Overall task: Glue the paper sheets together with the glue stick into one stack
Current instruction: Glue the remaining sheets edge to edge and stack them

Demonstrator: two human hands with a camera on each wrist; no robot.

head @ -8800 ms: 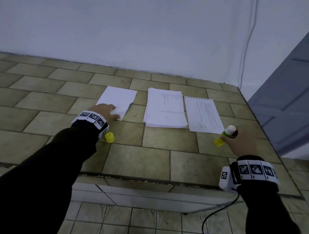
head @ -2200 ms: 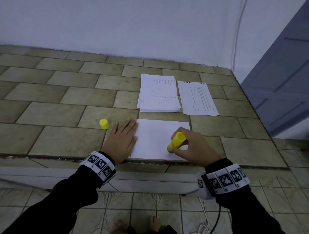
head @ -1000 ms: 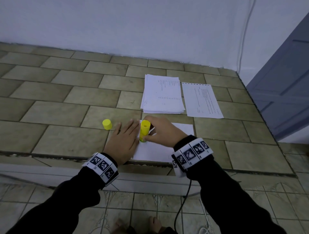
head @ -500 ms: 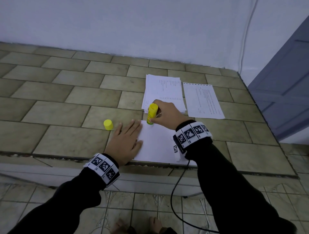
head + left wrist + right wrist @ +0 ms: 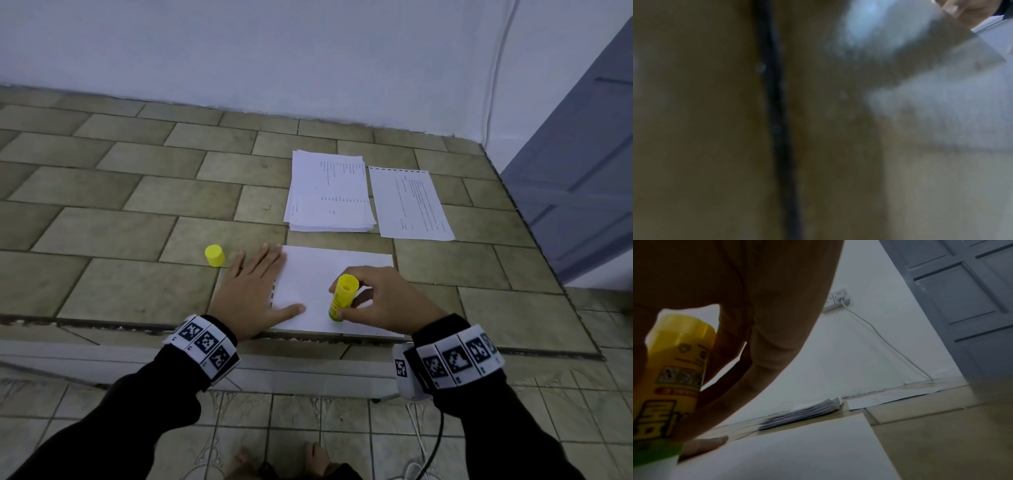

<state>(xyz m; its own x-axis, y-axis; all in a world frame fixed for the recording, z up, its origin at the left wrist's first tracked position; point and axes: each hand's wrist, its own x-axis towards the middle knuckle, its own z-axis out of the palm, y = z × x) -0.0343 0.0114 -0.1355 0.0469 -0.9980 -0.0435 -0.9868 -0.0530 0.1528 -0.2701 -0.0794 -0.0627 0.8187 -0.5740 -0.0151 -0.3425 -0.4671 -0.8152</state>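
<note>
A blank white sheet lies at the front edge of the tiled ledge. My left hand lies flat with straight fingers on the sheet's left edge, pressing it down. My right hand grips the yellow glue stick, held upright with its lower end on the sheet near the front edge. The glue stick fills the left of the right wrist view, its tip on the sheet. The left wrist view is blurred. A stack of printed sheets and a single printed sheet lie behind.
The yellow glue cap stands on the tiles left of my left hand. The ledge ends in a step just below my wrists. A wall runs behind, a grey door stands at the right, and a white cable hangs from a wall socket.
My right hand has drawn the glue stick from the sheet's far left corner back toward the front edge, near the middle. The left hand stays flat on the sheet.
</note>
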